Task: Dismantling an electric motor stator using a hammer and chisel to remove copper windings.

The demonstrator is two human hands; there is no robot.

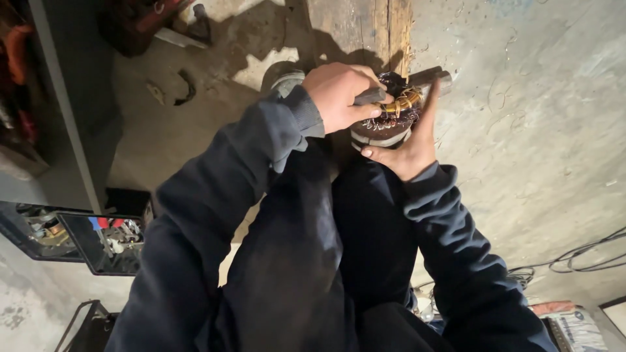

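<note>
A round motor stator (390,121) with copper windings and yellow sleeving rests on a wooden plank (365,29) on the concrete floor. My left hand (339,94) is closed around a grey metal rod (417,81) that lies across the top of the stator. My right hand (409,146) cups the stator from below and the right, thumb under its rim and forefinger stretched up along its side. Both arms wear dark blue sleeves, and my dark trousers fill the middle of the view.
A black tray of small parts (104,238) sits at the left beside a grey post (65,104). Black cables (580,257) trail over the floor at the right. A curved dark scrap (186,88) and red tools (140,19) lie at the upper left.
</note>
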